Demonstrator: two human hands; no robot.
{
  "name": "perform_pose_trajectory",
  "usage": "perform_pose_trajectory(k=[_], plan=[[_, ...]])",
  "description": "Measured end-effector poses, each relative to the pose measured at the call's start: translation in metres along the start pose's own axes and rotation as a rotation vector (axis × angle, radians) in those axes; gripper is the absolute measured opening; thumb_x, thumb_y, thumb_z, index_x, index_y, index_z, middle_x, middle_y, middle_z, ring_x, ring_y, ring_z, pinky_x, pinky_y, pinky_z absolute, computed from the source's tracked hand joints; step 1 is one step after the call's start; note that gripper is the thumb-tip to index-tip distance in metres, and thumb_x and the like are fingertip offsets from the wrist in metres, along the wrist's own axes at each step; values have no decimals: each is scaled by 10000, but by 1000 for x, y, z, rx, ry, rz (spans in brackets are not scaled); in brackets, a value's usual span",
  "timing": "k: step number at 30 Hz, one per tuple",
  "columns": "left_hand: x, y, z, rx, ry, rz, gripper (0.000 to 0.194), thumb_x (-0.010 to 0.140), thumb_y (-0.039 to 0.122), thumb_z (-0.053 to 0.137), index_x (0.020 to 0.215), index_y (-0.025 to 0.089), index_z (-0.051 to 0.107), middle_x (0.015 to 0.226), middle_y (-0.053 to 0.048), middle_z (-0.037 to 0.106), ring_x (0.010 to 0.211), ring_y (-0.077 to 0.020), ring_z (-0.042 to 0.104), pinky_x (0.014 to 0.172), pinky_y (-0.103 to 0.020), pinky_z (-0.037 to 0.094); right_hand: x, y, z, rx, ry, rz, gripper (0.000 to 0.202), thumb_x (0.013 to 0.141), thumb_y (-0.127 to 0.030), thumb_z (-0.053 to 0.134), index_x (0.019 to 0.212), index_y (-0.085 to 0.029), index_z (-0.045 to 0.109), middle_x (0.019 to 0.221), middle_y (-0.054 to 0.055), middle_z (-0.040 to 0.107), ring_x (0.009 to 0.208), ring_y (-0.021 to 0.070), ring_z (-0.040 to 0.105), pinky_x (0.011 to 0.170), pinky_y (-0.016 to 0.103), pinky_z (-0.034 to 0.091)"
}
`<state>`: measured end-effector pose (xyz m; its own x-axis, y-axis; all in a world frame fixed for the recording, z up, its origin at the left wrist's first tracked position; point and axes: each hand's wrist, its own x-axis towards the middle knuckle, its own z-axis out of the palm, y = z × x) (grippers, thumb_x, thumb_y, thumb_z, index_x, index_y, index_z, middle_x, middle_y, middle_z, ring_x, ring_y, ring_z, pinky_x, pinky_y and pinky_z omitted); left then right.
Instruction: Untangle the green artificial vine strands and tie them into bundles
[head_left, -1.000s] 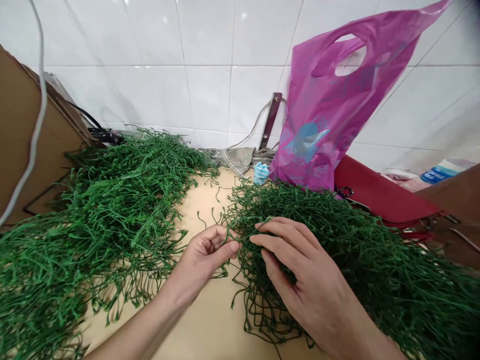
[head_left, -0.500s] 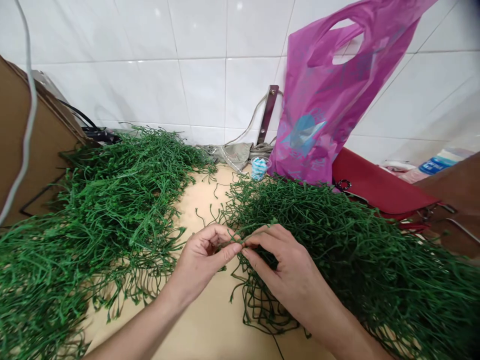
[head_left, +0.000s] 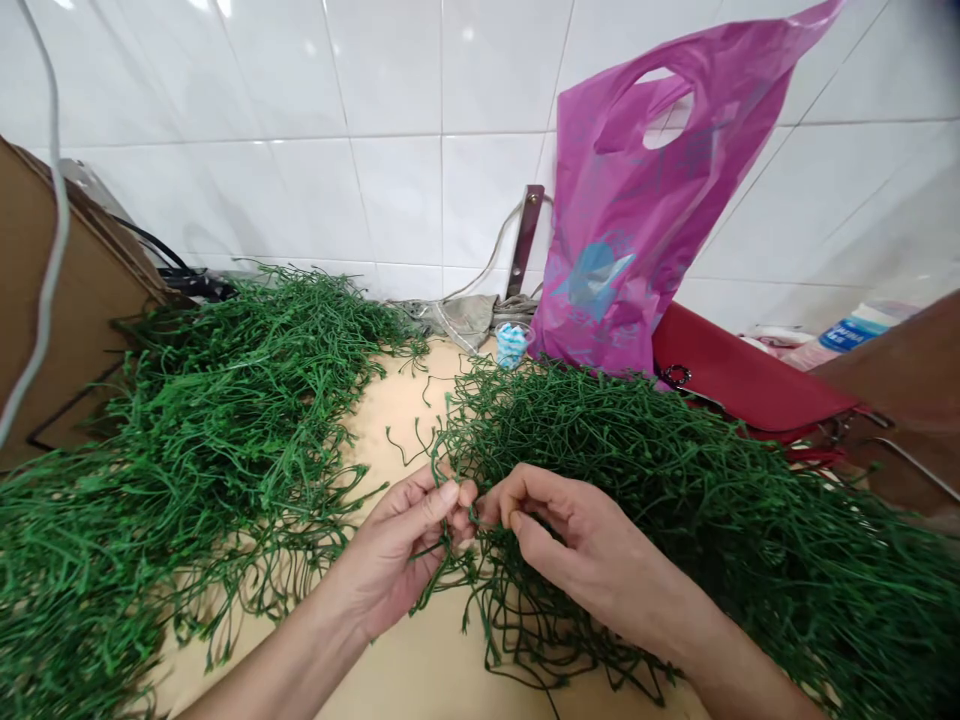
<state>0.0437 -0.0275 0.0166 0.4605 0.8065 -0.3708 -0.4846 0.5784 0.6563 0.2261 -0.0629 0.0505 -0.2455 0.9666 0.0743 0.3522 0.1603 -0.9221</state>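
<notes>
My left hand pinches a thin green cord between thumb and fingers. The cord rises above the thumb and also trails below across the palm. Just to its right, my right hand has its thumb and forefinger pressed close together, its other fingertips close to the left hand's. What those right fingers hold, if anything, I cannot make out. A big heap of green cords with small knobbed ends lies beneath and beyond the right hand. Another heap of such cords spreads on the left.
Both heaps rest on a tan tabletop. At the back stand a purple plastic bag and a small cup with blue-and-white contents. A red bag lies right; a cardboard box and a white cable are left.
My hands have drawn slightly apart, after meeting at the fingertips. The left hand has turned, its palm now showing with the cord across it. The view has tilted up slightly.
</notes>
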Motion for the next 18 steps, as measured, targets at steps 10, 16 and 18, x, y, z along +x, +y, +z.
perform_pose_trajectory(k=[10, 16, 18], plan=[[6, 0, 2, 61, -14, 139, 294, 669, 293, 909, 796, 128, 702, 745, 10, 702, 552, -28, 499, 571, -142, 420, -5, 4, 2, -587, 296, -340, 208, 965, -141, 496, 1119, -221, 610, 1153, 71, 698, 1247, 242, 547, 1087, 480, 419], [4, -6, -1, 65, -58, 98, 275, 712, 274, 884, 802, 137, 664, 589, 63, 592, 516, -25, 481, 565, -137, 401, -2, 10, 27, -405, 212, -223, 155, 1012, -180, 470, 931, -208, 599, 957, 57, 684, 1002, 211, 611, 906, 395, 507], [3, -8, -2, 45, -86, 64, 273, 741, 301, 864, 807, 141, 653, 548, 67, 564, 496, -29, 481, 552, -139, 397, -2, 10, 30, -380, 180, -181, 220, 1022, -157, 404, 877, -212, 560, 878, 43, 642, 871, 186, 591, 810, 354, 514]])
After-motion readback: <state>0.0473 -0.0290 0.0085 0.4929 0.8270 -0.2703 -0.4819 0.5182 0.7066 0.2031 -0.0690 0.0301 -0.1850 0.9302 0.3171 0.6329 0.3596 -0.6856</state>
